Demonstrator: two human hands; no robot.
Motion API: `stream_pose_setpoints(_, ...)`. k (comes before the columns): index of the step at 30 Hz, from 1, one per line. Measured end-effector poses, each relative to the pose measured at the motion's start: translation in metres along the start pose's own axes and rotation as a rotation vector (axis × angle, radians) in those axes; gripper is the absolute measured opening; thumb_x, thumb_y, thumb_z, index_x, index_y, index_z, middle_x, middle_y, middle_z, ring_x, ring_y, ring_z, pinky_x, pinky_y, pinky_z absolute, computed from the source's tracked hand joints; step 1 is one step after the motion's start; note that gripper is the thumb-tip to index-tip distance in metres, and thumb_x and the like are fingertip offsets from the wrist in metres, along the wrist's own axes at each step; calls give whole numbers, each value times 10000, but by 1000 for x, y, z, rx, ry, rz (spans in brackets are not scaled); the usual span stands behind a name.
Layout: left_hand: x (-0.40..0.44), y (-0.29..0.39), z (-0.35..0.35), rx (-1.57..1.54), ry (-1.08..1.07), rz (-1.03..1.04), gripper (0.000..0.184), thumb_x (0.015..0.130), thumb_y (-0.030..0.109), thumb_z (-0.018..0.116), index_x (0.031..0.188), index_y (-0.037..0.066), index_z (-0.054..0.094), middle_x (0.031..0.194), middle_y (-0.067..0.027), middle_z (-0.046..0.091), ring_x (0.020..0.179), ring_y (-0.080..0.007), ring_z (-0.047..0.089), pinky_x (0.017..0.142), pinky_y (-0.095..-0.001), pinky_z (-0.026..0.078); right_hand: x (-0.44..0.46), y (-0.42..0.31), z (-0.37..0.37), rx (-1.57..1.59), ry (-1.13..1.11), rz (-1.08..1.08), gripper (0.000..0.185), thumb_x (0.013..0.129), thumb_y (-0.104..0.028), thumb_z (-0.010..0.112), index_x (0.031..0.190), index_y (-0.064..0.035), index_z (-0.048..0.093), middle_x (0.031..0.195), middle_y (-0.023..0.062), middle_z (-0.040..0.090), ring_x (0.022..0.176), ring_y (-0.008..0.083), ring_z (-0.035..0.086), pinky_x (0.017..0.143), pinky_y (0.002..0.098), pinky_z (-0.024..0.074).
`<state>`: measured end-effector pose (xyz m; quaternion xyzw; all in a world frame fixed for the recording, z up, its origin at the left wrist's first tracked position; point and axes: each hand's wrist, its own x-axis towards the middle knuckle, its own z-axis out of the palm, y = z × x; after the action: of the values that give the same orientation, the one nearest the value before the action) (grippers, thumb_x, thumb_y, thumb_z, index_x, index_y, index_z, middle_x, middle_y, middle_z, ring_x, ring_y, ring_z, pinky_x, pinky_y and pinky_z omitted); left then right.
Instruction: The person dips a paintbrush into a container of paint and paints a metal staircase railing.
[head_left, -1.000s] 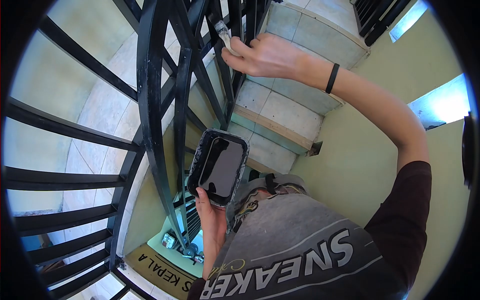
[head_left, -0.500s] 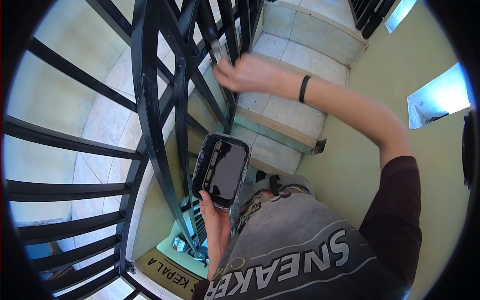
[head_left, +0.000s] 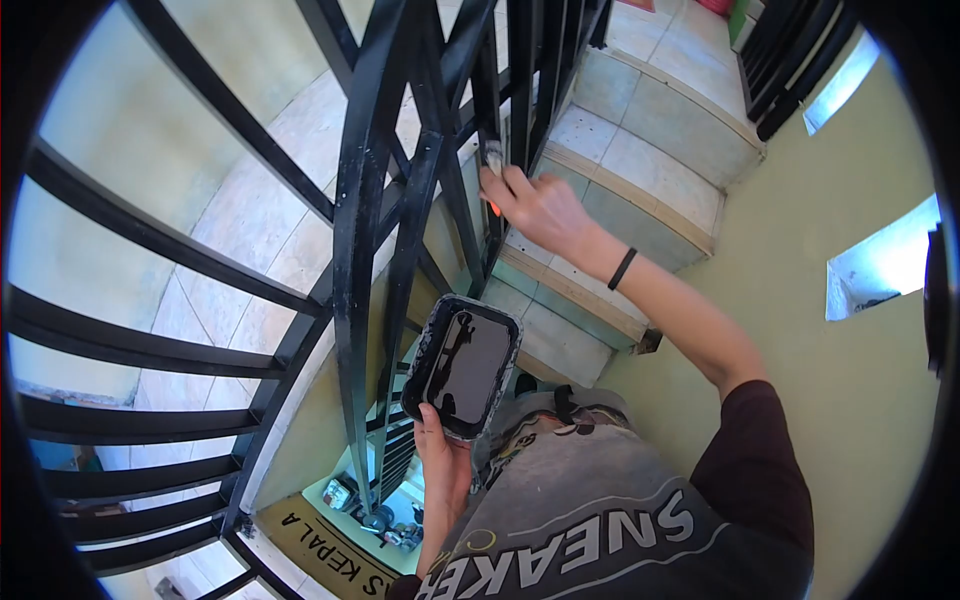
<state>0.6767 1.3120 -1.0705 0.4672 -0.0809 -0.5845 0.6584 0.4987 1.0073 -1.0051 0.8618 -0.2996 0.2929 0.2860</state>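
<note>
My left hand (head_left: 443, 468) grips the lower end of a black rectangular tray (head_left: 420, 385), thumb over its rim. Dark, glossy paint (head_left: 475, 365) lies inside, reflecting light. Higher up, my right hand (head_left: 540, 208) is closed around a paintbrush (head_left: 494, 158); a bit of orange handle shows below the fingers. The brush's dark bristles point up at a black metal railing bar (head_left: 487, 90). Whether they touch it I cannot tell.
Black railing (head_left: 365, 200) bars cross on the left, with a curved tiled ledge (head_left: 235, 270) behind. Tiled stairs (head_left: 655, 160) climb at the upper right beside a yellowish wall (head_left: 760, 290). Below the railing, a lower level with objects (head_left: 375, 520) shows through a gap.
My right hand has lowered the brush along the railing and now shows less motion blur. The view has shifted, and the left hand still holds the tray.
</note>
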Motion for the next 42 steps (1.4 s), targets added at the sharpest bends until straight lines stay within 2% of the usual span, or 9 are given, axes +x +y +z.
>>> stream_pose_setpoints(9,1,3,-16,-112,22,4,571,1044,430,590,1490,112,429,1459,-67,564,1287,-211,605,1031,-394,545,-28,-15,42,239,-164,59,262,926,-133,650,1161,-25,612,899,97,611,553,252,651,524,346,551)
stream_pose_setpoints(12,3,2,-20,-127,25,5,568,1043,426,593,1487,110,432,1454,-64,568,1278,-209,613,1017,-389,555,-14,2,34,144,-146,61,243,938,-149,665,1147,-34,619,874,98,595,553,250,653,495,344,539)
stream_pose_setpoints(15,5,2,-26,-125,53,11,565,1043,424,595,1483,109,434,1452,-61,570,1275,-207,616,1011,-386,560,3,-4,5,135,33,101,225,955,-181,674,1123,-40,625,844,94,586,546,250,652,490,353,534)
stream_pose_setpoints(18,5,3,-23,-138,47,20,561,1043,421,597,1479,107,436,1452,-62,570,1270,-206,620,1009,-383,563,-11,-20,11,213,-16,170,219,965,-206,680,1109,-48,632,822,85,581,540,245,651,487,355,530)
stream_pose_setpoints(24,4,7,-25,-143,63,18,561,1043,422,597,1476,106,431,1433,-65,577,1256,-201,627,1009,-377,563,-34,-12,64,158,-87,122,209,968,-216,683,1107,-65,641,814,80,578,543,241,653,476,342,521)
stream_pose_setpoints(31,1,5,-31,-153,108,19,570,1044,428,594,1467,87,424,1438,-70,569,1268,-197,615,1018,-379,555,9,-12,5,91,36,46,218,967,-213,679,1124,-64,648,833,75,571,536,215,642,476,327,513)
stream_pose_setpoints(34,1,4,-32,-154,110,2,568,1042,435,594,1459,86,430,1436,-71,570,1270,-197,613,1023,-378,551,-29,-19,49,65,-120,12,258,932,-195,722,1156,-77,673,965,81,649,547,219,635,475,329,519)
stream_pose_setpoints(37,0,4,-35,-146,120,4,564,1043,440,590,1453,85,436,1433,-71,573,1269,-196,615,1020,-376,552,-45,-31,68,128,-226,62,263,950,-200,699,1179,-77,656,943,85,650,574,255,648,503,341,542)
stream_pose_setpoints(42,-2,7,-39,-144,99,21,569,1042,445,589,1460,91,433,1432,-70,574,1264,-198,619,1011,-375,559,-32,-8,76,283,-134,161,235,978,-231,663,1154,-75,649,861,92,604,579,284,649,492,352,535)
